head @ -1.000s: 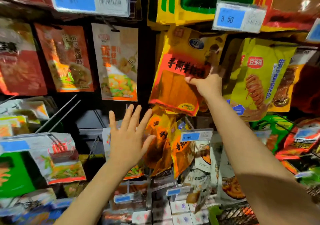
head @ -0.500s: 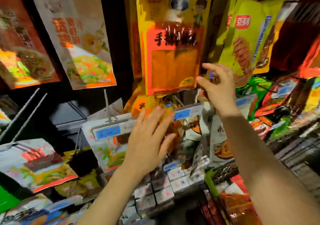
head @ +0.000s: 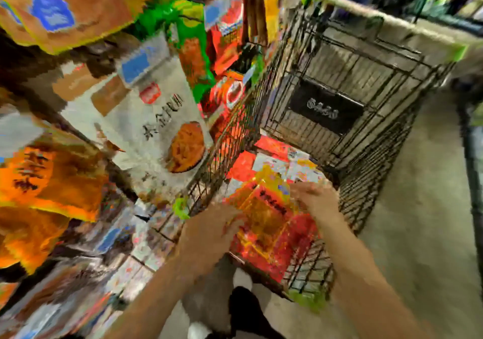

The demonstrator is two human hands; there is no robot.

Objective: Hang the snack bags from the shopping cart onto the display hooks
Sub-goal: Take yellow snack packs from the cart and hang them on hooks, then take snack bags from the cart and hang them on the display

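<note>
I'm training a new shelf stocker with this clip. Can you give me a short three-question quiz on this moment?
1. True or false: both hands are down at the shopping cart.
2. Which bag do the hands flank? A) white bag on the display B) yellow-orange snack bag in the cart C) green bag
3. On which side of the cart is the display?

Key:
1. True: left hand and right hand are over the cart.
2. B, the yellow-orange snack bag; blur hides the grip.
3. Its left, where the white bag hangs.
</note>
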